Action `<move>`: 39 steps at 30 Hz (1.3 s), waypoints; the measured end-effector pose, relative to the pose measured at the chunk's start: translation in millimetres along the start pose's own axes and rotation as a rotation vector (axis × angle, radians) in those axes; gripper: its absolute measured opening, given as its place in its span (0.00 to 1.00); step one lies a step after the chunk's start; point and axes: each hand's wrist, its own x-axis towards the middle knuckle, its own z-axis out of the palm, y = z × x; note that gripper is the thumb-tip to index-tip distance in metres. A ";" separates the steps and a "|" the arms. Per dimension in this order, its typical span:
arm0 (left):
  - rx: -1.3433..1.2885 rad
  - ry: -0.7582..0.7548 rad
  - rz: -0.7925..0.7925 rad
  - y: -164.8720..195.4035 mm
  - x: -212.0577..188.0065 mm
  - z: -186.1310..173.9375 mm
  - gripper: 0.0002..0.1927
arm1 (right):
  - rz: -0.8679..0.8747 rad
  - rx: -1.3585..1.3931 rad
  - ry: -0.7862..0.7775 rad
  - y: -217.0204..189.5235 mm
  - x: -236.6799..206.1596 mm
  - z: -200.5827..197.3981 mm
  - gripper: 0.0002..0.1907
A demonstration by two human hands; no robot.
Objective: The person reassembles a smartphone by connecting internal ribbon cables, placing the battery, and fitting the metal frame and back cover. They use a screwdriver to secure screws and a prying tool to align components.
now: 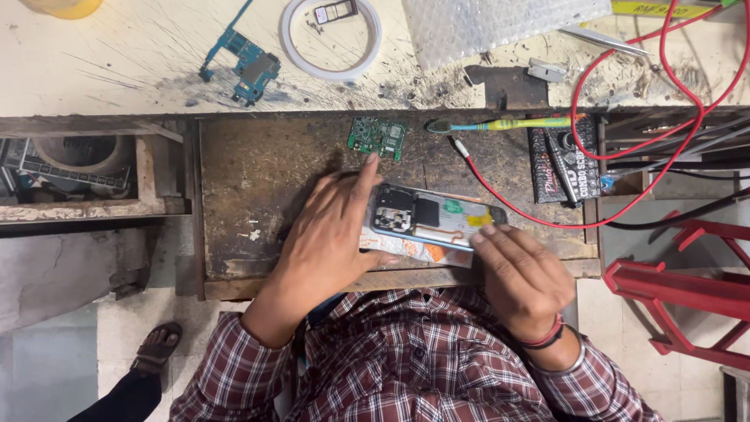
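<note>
An opened phone (437,217) with its back cover off lies on a worn brown work surface (258,180), showing its inner parts. My right hand (522,275) presses flat on the phone's right end. My left hand (328,234) rests at the phone's left end, thumb beside it, with the index finger stretched toward a small green circuit board (378,137) and touching its lower edge. Neither hand holds anything.
A blue circuit board (244,66), a white tape ring (331,37) and bubble wrap (492,22) lie on the pale upper bench. A yellow-green toothbrush (500,124), red wires (625,117), tweezers (601,39) and a black tool pack (564,160) sit to the right. A red stool (687,285) stands lower right.
</note>
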 end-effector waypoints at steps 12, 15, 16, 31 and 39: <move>-0.013 -0.004 -0.025 1.5 -10.7 -0.9 0.61 | 0.028 0.112 -0.308 0.0 4.4 -7.4 0.18; 0.002 -0.032 -0.050 1.7 -10.3 -1.0 0.59 | 0.019 0.169 -0.307 4.8 10.9 -11.5 0.14; 0.007 -0.048 -0.067 1.7 -10.1 -1.0 0.58 | 0.021 0.188 -0.300 7.0 15.2 -13.2 0.13; 0.031 -0.009 -0.020 -1.3 -12.2 1.1 0.55 | -0.155 -0.164 -0.196 54.9 164.1 4.7 0.13; 0.002 0.042 0.046 -0.5 -14.0 -2.7 0.53 | -0.137 -0.141 -0.219 54.8 154.6 -6.6 0.10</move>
